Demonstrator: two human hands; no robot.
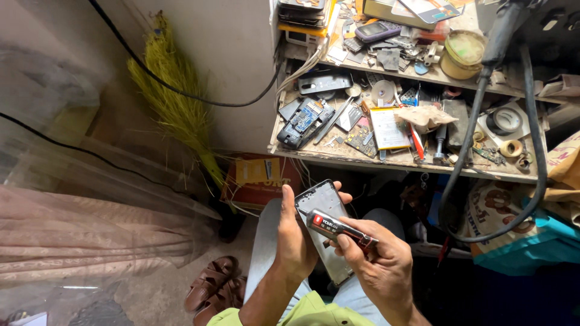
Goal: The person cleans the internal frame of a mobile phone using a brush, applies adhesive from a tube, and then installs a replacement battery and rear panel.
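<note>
Head view: hands grip phone frame [326, 223] and screwdriver [341, 229] below cluttered workbench [399, 162].

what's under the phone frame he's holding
Under the phone frame, held by the left hand, the person's grey-trousered knees show. The right hand with its screwdriver covers the frame's lower part.

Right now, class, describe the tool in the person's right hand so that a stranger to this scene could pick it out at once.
Start at the cluttered wooden workbench shelf strewn with phone parts, then drop to the person's lap below it. There the left hand grips a bare phone frame, and the right hand holds the screwdriver across it. Its stubby red-and-black handle sets it apart from the slim red-handled tools on the shelf.
</note>
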